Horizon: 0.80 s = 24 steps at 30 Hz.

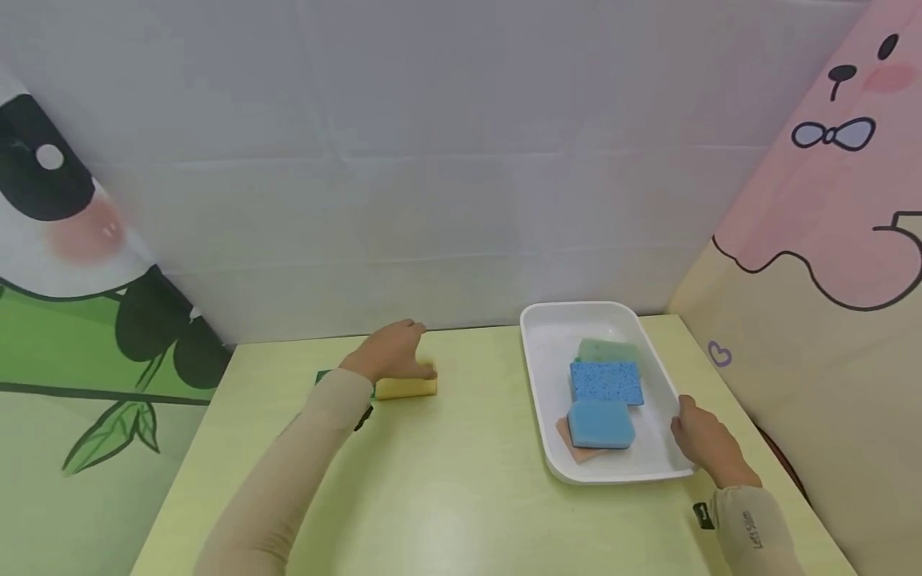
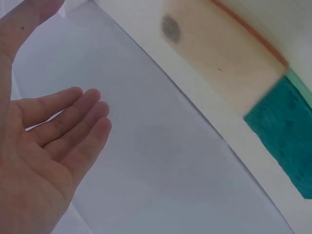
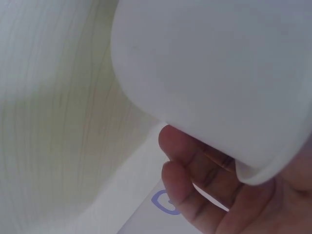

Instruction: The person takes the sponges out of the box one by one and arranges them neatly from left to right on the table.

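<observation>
My left hand [image 1: 389,352] hovers over a yellow sponge [image 1: 406,389] at the table's left middle, thumb spread from the fingers. The left wrist view shows nothing between them; the sponge and a dark green piece [image 2: 287,131] lie apart from the fingers. My forearm partly hides both pieces in the head view. At right, my right hand [image 1: 709,440] grips the side rim of a white tray [image 1: 558,328], fingers curled under its lip. Inside the tray lie a pale green sponge [image 1: 607,350], a speckled blue sponge [image 1: 607,382], a light blue sponge [image 1: 601,424] and a flat peach piece [image 1: 574,452].
The pale yellow table [image 1: 461,512] meets a white sheet-covered wall [image 1: 446,200] along its back edge. Printed side panels stand at the left and right, the right one [image 1: 814,384] close to my right hand.
</observation>
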Available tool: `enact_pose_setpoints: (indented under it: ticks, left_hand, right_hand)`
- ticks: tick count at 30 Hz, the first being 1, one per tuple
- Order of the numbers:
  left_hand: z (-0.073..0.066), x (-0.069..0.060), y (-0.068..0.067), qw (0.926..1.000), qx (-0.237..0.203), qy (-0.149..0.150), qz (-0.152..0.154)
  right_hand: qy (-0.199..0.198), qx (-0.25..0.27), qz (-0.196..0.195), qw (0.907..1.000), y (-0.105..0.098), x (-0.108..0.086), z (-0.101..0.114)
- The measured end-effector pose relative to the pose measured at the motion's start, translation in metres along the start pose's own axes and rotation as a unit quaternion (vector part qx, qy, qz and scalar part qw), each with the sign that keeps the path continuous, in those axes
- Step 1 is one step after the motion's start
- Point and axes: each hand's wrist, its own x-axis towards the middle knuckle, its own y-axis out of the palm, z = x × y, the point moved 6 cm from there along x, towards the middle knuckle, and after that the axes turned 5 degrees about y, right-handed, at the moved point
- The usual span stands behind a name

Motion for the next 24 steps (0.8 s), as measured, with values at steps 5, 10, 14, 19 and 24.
enact_pose_setpoints:
  ticks: [5,10,14,19,24]
  left_hand:
    - [-0.023,0.01,-0.005,0.9998,-0.005,0.017,0.0]
    - [-0.05,0.022,-0.004,0.9994,-0.012,0.032,0.007]
    - [-0.073,0.032,-0.001,0.9984,-0.014,0.055,0.006]
    - [-0.1,0.041,-0.001,0.9969,-0.004,0.078,-0.002]
    - [-0.127,0.051,0.002,0.9947,0.005,0.102,-0.006]
  right_hand:
    - [0.002,-0.004,-0.004,1.0,-0.001,0.0,0.0]
    - [0.003,0.001,-0.002,1.0,0.001,0.0,0.0]
    - [0.002,0.007,-0.003,1.0,0.001,-0.001,0.0]
    - [0.002,0.008,-0.002,1.0,0.001,-0.001,0.0]
    - [0.006,0.007,0.0,1.0,0.002,-0.001,-0.004]
